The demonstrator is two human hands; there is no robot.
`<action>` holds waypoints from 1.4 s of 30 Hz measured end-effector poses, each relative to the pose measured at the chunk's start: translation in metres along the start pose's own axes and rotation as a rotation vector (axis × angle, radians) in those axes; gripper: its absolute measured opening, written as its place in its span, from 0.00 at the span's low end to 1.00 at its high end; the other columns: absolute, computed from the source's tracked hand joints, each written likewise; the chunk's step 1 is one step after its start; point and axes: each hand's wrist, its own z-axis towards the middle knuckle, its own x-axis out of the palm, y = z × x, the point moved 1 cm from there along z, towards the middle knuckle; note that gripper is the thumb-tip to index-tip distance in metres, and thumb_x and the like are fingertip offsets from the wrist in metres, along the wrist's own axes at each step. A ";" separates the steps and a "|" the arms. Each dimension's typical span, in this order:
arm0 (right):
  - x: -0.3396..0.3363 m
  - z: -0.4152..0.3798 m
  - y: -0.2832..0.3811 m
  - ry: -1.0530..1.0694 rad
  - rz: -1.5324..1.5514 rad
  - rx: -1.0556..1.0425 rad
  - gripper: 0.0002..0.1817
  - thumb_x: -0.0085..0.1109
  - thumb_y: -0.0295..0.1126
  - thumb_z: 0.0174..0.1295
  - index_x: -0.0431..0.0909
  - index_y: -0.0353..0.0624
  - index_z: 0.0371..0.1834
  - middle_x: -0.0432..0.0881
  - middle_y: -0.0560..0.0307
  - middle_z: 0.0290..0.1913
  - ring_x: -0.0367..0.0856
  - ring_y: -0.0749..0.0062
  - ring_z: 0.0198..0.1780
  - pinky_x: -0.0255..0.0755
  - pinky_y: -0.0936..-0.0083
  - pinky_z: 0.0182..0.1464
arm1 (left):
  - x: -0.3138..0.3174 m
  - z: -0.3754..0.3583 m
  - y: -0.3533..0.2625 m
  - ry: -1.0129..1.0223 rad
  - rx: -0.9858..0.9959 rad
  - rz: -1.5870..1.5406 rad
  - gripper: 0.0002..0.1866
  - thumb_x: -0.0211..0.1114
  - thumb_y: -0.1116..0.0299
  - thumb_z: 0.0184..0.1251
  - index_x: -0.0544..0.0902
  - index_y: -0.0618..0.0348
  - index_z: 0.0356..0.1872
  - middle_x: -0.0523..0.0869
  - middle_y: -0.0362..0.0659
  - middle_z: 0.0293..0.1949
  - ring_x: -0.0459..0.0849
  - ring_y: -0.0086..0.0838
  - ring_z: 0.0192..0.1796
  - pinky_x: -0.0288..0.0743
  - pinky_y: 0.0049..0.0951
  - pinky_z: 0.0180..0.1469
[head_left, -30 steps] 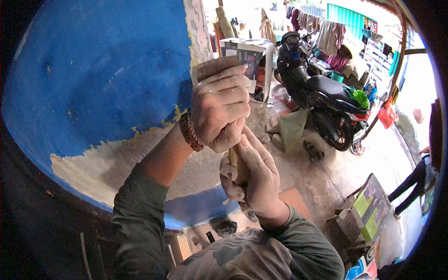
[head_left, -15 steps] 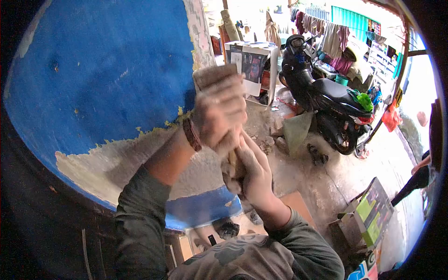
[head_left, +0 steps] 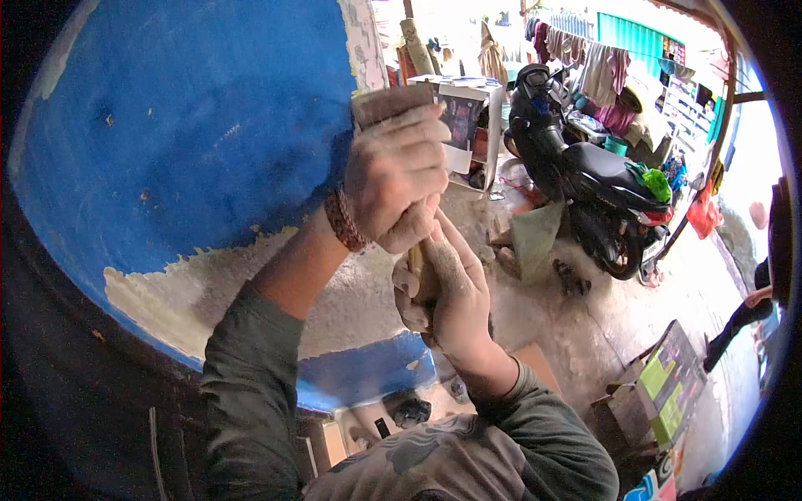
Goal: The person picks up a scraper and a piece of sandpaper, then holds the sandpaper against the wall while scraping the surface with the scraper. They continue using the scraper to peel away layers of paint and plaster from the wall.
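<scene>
Both of my hands are closed on a scraper (head_left: 394,105), its flat, wide, grey-brown end showing past my knuckles at the edge of the wall. My left hand (head_left: 397,179), with a braided bracelet on the wrist, wraps round it just below that end. Lower down, my right hand (head_left: 455,296) grips the tan handle (head_left: 424,275), its thumb lying along it close to my left hand. Blue paint covers much of the wall (head_left: 217,125). Below a ragged paint edge is a bare grey-beige patch (head_left: 209,292), with a blue strip (head_left: 368,371) underneath.
A black motorbike (head_left: 585,167) stands to the right, below hanging laundry (head_left: 597,71). Behind my hands is a white cabinet (head_left: 476,125). An open cardboard box (head_left: 660,392) sits at lower right. Another person's leg (head_left: 735,334) shows at the right edge. Rubble (head_left: 505,255) lies on the floor.
My hands and the scraper have shifted slightly upward along the wall edge, and the left hand is less blurred. Both keep their grip.
</scene>
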 end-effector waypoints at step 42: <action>-0.001 -0.003 -0.013 -0.075 -0.063 -0.022 0.26 0.39 0.43 0.75 0.58 0.44 0.71 0.70 0.62 0.19 0.61 0.84 0.11 0.51 0.87 0.13 | 0.009 -0.008 -0.002 -0.039 0.037 -0.012 0.14 0.53 0.58 0.39 0.73 0.59 0.12 0.74 0.47 0.22 0.81 0.44 0.38 0.69 0.49 0.63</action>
